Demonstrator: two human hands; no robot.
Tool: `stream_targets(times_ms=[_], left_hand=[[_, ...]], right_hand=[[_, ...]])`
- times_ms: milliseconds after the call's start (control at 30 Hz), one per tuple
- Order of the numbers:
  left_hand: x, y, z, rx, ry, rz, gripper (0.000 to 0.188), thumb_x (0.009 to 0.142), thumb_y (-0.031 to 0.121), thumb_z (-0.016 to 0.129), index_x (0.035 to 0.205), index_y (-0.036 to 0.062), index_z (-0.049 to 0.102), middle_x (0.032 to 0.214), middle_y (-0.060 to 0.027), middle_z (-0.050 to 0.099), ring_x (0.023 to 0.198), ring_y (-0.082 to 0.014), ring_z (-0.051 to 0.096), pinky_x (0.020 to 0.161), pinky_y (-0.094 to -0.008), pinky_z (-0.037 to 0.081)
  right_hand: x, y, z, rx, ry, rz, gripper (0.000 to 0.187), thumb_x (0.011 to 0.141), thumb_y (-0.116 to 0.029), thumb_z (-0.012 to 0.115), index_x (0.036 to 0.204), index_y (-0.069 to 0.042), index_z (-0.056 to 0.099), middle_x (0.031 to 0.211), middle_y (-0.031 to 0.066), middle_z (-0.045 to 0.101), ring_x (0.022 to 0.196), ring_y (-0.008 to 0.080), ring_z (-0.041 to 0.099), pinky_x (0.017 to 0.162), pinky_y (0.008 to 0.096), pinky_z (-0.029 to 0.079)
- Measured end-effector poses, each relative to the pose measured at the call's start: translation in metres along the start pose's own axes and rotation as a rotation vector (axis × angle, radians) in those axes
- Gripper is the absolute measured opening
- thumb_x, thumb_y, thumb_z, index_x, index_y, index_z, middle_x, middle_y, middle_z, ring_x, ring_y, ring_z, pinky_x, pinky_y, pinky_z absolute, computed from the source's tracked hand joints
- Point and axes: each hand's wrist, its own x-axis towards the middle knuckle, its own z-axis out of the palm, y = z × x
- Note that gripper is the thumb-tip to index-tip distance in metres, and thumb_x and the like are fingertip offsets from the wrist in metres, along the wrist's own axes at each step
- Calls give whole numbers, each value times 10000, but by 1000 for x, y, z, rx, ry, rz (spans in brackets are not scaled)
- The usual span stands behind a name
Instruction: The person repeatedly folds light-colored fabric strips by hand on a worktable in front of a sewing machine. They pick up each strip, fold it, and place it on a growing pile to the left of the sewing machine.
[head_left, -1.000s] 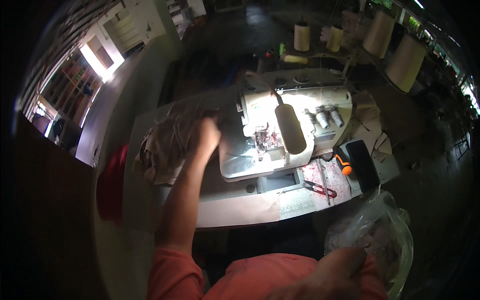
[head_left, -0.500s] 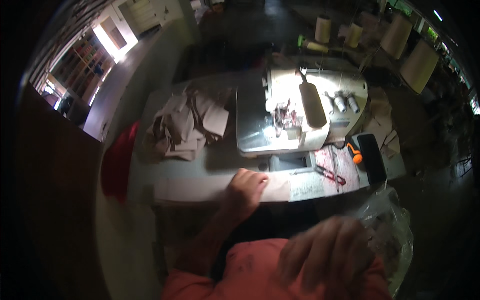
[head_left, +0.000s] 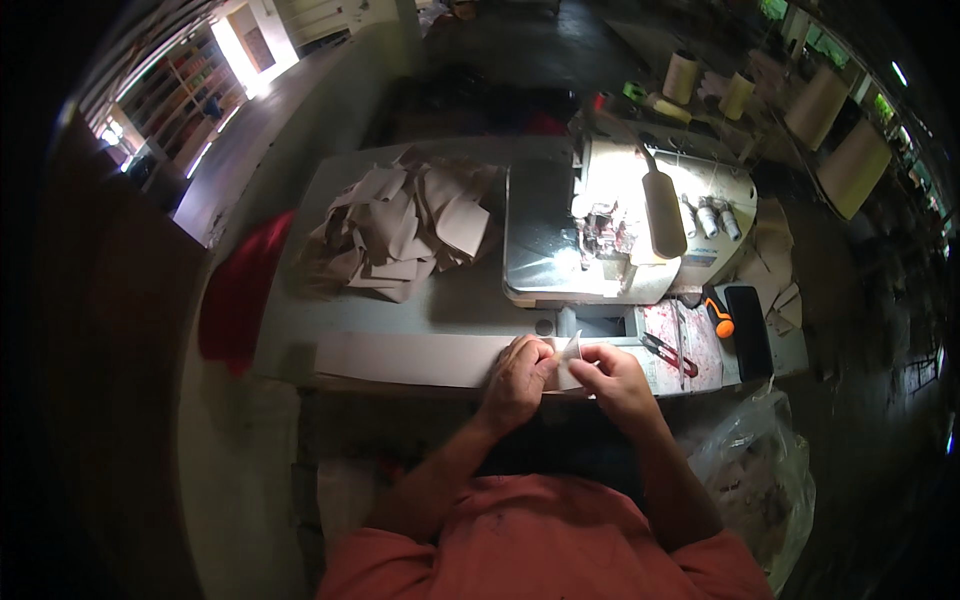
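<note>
My left hand (head_left: 518, 366) and my right hand (head_left: 612, 372) meet at the near edge of the sewing table (head_left: 300, 330), both pinching one small pale fabric piece (head_left: 570, 350) between their fingertips. Just beyond them stands a white sewing machine (head_left: 610, 240) with its lamp lit over the needle area. A loose heap of beige cut fabric pieces (head_left: 400, 235) lies on the table to the left of the machine, well away from both hands.
Red-handled scissors (head_left: 668, 352), an orange-tipped tool (head_left: 718, 320) and a black phone (head_left: 748, 330) lie right of my hands. A clear plastic bag (head_left: 760, 480) hangs at lower right. Red cloth (head_left: 240, 295) drapes off the table's left. Thread cones (head_left: 680, 75) stand behind.
My left hand came back from the fabric heap to the table's near edge. My right hand rose from my lap, and both now hold a small pale piece together.
</note>
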Motion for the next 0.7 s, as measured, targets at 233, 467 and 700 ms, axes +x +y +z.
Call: stream_targets(times_ms=[233,467,700], left_hand=[[-40,24,-27,-648,-111,-243,244,819,245,490,976,59,475,956,-115,502,881,-268,484,723,-342,401],[-30,-28,-155,-1190,952,-165,503,867,299,378,1228,-37,278,1262,-133,342,1174,-238,321,962,-364,265],[-7,56,-70,170,110,22,493,800,171,467,1227,-18,308,1233,-228,343,1106,-359,364,926,-387,286]], right_hand=[[0,-35,18,107,22,-128,92,799,-79,507,791,9,534,664,52,564,595,97,536,488,217,428],[-4,-37,4,424,43,11,130,798,-90,496,849,28,517,681,91,573,550,137,568,500,253,496],[-1,-47,42,500,-126,79,216,850,-170,451,889,24,536,760,55,561,667,119,564,587,251,494]])
